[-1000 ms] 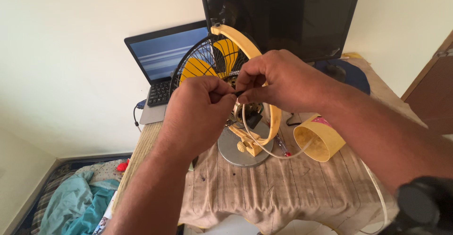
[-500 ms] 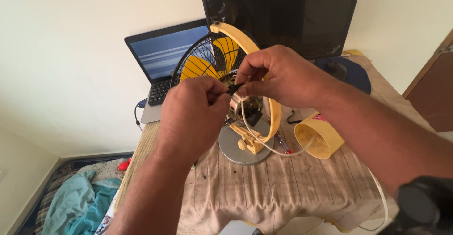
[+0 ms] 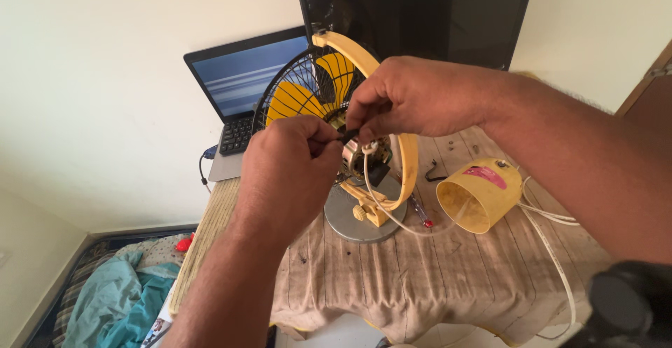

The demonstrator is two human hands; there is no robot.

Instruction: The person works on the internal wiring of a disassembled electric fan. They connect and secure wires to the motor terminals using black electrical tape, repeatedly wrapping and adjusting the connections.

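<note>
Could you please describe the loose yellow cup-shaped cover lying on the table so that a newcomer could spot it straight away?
Start at the cloth-covered table and find the small yellow table fan on its round grey base. Beyond the base, under the right hand, lies the yellow cover, tipped on its side with its hollow mouth showing. Unlike the fan's parts, it is detached, with a pink patch on its wall.

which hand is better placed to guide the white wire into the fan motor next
Right, probably. The right hand pinches the white wire just above the motor. The left hand grips the dark end beside it, slightly further off.
</note>
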